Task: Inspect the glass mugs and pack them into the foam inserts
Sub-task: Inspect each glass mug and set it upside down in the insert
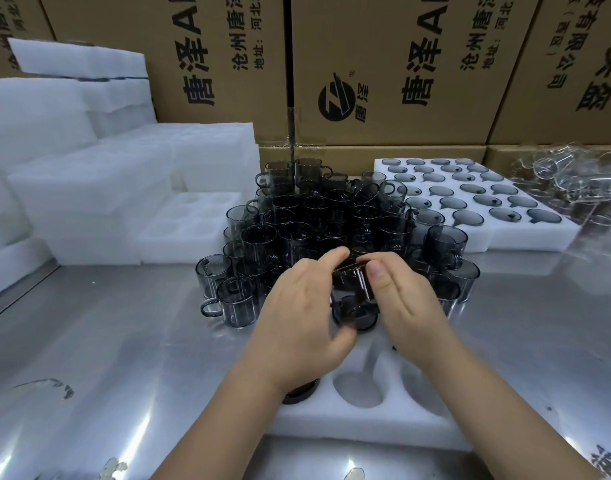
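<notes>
While the right hand (404, 299) grips a mug (354, 285), cartons (383, 64) read 唐泽.

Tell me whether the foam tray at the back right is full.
Full, as far as it shows: every visible hole in the foam tray holds a grey mug. Loose mugs hide its left edge.

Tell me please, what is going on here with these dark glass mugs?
A person holds one smoky mug between left hand and right hand above a foam insert at the near table edge. One pocket at its left seems to hold a packed mug; the next pocket is empty. Loose mugs stand behind, a filled insert at far right.
</notes>
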